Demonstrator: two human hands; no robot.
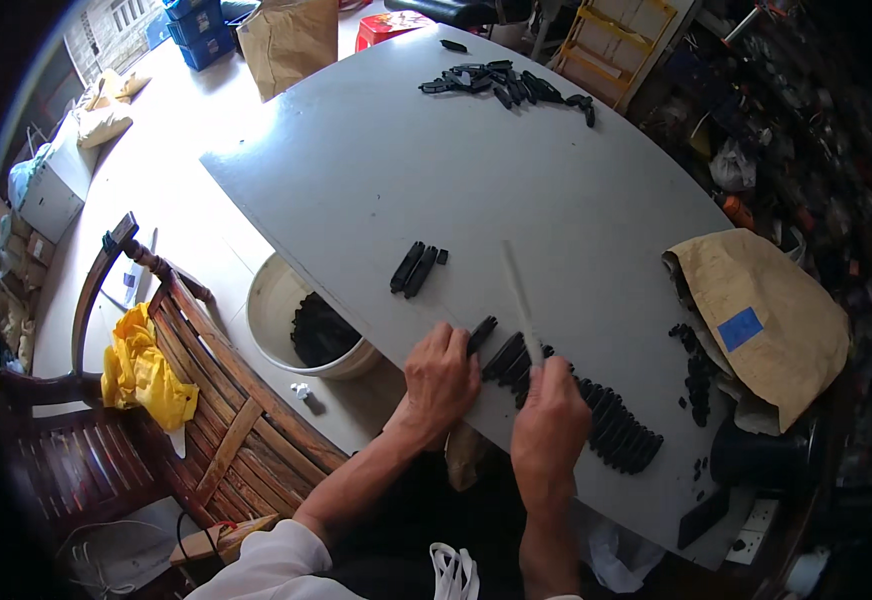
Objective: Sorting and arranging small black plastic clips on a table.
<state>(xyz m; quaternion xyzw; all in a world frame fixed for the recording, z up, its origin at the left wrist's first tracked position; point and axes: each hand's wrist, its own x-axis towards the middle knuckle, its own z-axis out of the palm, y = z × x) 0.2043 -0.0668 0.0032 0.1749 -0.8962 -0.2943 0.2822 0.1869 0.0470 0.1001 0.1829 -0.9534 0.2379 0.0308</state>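
My left hand point(440, 375) is closed round a small black elongated part point(481, 334) near the table's front edge; its far end pokes out past the fingers. In my right hand point(550, 418) is a long thin pale stick point(516, 290), gripped at its near end and pointing away from me, smeared by motion. A row of similar black parts point(616, 420) lies side by side along the edge, running under and beyond my right hand. Farther left, a pair of black parts point(413, 268) lies with a small black block point(442, 257) beside it.
More black parts point(516, 84) are heaped at the table's far end. Below the left edge stands a white bucket point(268, 335) holding black pieces. On the right, a brown paper bag point(786, 310) sits near tiny black bits point(698, 380). A wooden bench point(246, 430) is at left.
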